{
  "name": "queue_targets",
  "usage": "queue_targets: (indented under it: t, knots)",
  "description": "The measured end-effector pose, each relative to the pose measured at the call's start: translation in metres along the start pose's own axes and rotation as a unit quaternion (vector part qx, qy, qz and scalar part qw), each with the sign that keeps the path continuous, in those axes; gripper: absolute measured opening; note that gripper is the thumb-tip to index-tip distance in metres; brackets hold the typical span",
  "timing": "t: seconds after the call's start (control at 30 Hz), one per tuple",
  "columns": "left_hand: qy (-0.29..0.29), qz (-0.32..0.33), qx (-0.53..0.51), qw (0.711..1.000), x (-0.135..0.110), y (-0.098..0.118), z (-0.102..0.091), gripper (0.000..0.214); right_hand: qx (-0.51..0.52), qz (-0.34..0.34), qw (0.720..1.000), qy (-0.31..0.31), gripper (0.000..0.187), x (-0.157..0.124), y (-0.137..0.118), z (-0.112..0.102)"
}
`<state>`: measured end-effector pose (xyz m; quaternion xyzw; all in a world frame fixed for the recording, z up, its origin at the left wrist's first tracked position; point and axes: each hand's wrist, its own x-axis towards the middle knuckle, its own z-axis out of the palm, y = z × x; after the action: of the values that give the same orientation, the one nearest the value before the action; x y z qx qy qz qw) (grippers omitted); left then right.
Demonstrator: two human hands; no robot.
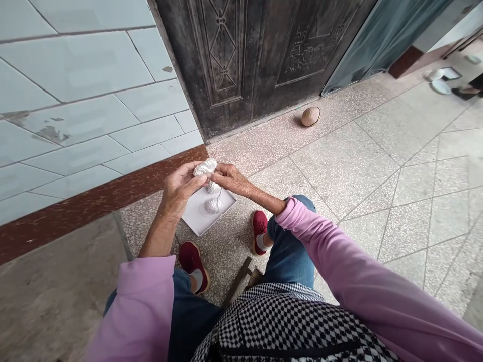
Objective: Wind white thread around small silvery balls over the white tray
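Observation:
Both of my hands hold a bundle of shiny white yarn (205,167) out in front of me. Its left end lies in the fingers of my left hand (181,186), with the thumb along the near side. On its right, my right hand (233,179) pinches the bundle between thumb and fingers. Below them, a white ball of yarn (214,204) rests in a shallow white tray (198,229) on the floor. Another white piece, partly hidden by my hands, shows between the bundle and the ball. A thin strand seems to run up from the ball.
A tiled wall (75,65) rises at the left, beside a dark carved door (260,50). A round pinkish-brown object (311,116) lies near the door. My red shoes (193,261) flank the tray's near side. A person's foot and white dishes (440,87) are at the far right.

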<state>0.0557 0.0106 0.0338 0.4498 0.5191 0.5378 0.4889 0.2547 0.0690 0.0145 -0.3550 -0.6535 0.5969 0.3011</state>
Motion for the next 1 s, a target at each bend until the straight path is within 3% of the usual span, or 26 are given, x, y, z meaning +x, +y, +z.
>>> queue_targets:
  t: [0.17, 0.3, 0.47, 0.63, 0.73, 0.87, 1.0]
  knots:
    - [0.035, 0.007, 0.034, 0.999, 0.002, -0.003, 0.0, 0.054, -0.026, 0.004, 1.0, 0.0, 0.071, -0.002, -0.002, 0.001]
    - [0.051, 0.021, 0.045, 0.997, 0.005, -0.004, -0.004, 0.051, -0.019, -0.031, 0.999, -0.009, 0.076, 0.001, 0.001, 0.006]
    - [0.083, -0.006, 0.009, 0.997, 0.009, -0.003, -0.015, 0.048, -0.058, -0.029, 0.996, -0.053, 0.067, -0.003, -0.006, 0.011]
    - [0.104, -0.014, 0.089, 0.991, 0.012, -0.002, -0.022, 0.046, -0.097, -0.046, 0.992, -0.064, 0.055, -0.012, -0.019, 0.008]
    - [0.077, -0.005, 0.107, 0.991, 0.01, -0.003, -0.026, 0.049, -0.128, -0.059, 0.989, -0.051, 0.044, -0.013, -0.023, 0.003]
    - [-0.024, -0.019, 0.13, 0.991, 0.005, -0.002, -0.029, 0.046, -0.179, -0.073, 0.98, -0.051, 0.033, -0.009, -0.022, -0.009]
    - [-0.108, -0.05, 0.13, 0.984, -0.001, 0.004, -0.029, 0.044, -0.189, -0.097, 0.977, -0.036, 0.048, 0.002, -0.017, -0.024]
